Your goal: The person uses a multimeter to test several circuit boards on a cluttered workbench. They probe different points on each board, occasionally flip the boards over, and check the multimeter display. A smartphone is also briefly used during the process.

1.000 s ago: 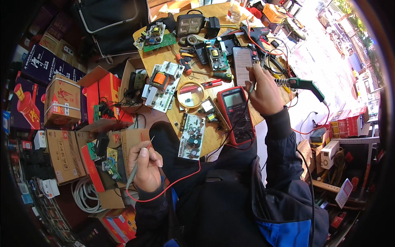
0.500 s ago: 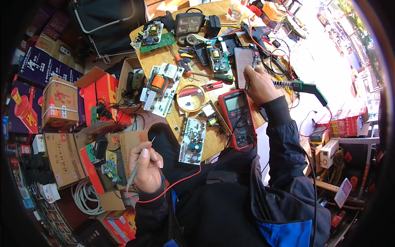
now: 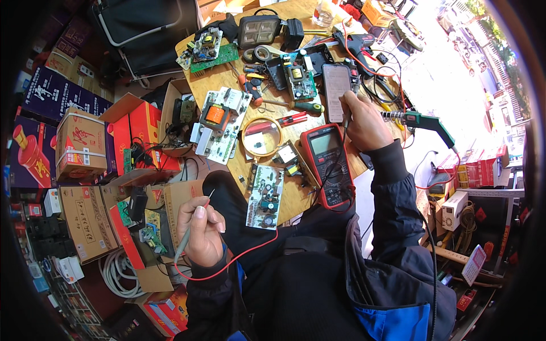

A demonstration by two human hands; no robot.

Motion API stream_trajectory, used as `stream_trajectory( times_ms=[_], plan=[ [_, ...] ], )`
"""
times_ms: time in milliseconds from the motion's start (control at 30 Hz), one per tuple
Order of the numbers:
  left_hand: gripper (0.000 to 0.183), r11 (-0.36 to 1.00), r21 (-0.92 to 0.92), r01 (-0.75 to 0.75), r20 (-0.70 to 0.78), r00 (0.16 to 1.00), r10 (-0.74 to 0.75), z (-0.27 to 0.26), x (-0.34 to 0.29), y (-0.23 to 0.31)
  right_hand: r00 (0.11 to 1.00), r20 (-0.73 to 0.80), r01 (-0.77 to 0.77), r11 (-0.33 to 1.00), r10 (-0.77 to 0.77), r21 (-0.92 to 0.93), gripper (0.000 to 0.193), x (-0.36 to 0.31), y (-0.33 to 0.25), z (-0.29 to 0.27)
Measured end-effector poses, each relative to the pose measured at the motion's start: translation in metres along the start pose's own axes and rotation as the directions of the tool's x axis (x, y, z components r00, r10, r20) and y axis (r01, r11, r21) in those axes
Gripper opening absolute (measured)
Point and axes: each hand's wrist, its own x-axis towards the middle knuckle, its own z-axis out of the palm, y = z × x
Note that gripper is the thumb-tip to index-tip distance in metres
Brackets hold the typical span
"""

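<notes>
Purple box [image 3: 34, 148]: standing at far left, its contents hidden
Strapped brown carton [image 3: 82, 145]: sitting shut just beside it
Brown carton [image 3: 88, 221]: standing below the strapped one
Open carton [image 3: 124, 107]: holding a red box [image 3: 149, 122], with black cables [image 3: 145, 152] lying against it
Lower open carton [image 3: 154, 278]: holding green circuit boards [image 3: 151, 237] and a black block [image 3: 137, 204]
Third open carton [image 3: 170, 108]: holding dark parts [image 3: 186, 111], hard to tell apart
Left of the two hands [image 3: 199, 233]: pinching a grey probe [image 3: 182, 245] above the lap, tip pointing up, red lead [image 3: 244, 262] trailing rightward
Desk [image 3: 230, 176]: carrying a large circuit board [image 3: 219, 128], a magnifier [image 3: 243, 136] and, overhanging the near edge, a smaller white board [image 3: 263, 207]
Clear container [image 3: 323, 16]: standing at the far edge, contents unclear
Red multimeter [image 3: 328, 156]: lying near the desk's front edge
Phone [image 3: 336, 94]: lying face up beyond the multimeter
Right of the two hands [image 3: 367, 122]: closing its fingers around a second probe [image 3: 346, 121], mostly hidden, beside the phone
Soldering iron [image 3: 426, 124]: resting in its coil holder [image 3: 391, 115]
</notes>
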Motion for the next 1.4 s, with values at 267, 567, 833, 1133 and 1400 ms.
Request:
stream_trajectory(
  times_ms=[267,567,833,1133,1400],
  plan=[
    [0.022,1.0,-0.001,0.019,0.003,1.0,-0.019,0.006,0.001,-0.002,0.999,0.009,0.039,0.999,-0.039,0.005,0.015,0.017,0.012,0.015],
    [0.021,1.0,-0.012,0.023,-0.023,0.999,-0.023,0.007,0.0,-0.003,0.992,0.128,0.017,0.999,-0.011,-0.047,0.009,0.01,0.01,0.012],
    [0.021,1.0,-0.019,0.025,-0.002,1.0,-0.025,0.007,0.002,-0.006,0.999,0.013,-0.031,0.996,0.03,0.081,0.012,-0.002,-0.002,-0.007],
    [0.022,1.0,0.02,0.017,0.007,1.0,-0.017,0.009,0.003,-0.007,0.996,-0.052,-0.062,0.983,0.073,0.175,0.021,-0.021,-0.02,-0.033],
    [0.022,1.0,0.023,0.017,0.022,1.0,-0.018,0.014,0.006,-0.008,0.985,-0.169,-0.001,0.972,0.042,0.235,0.034,-0.041,-0.035,-0.056]
  ],
)
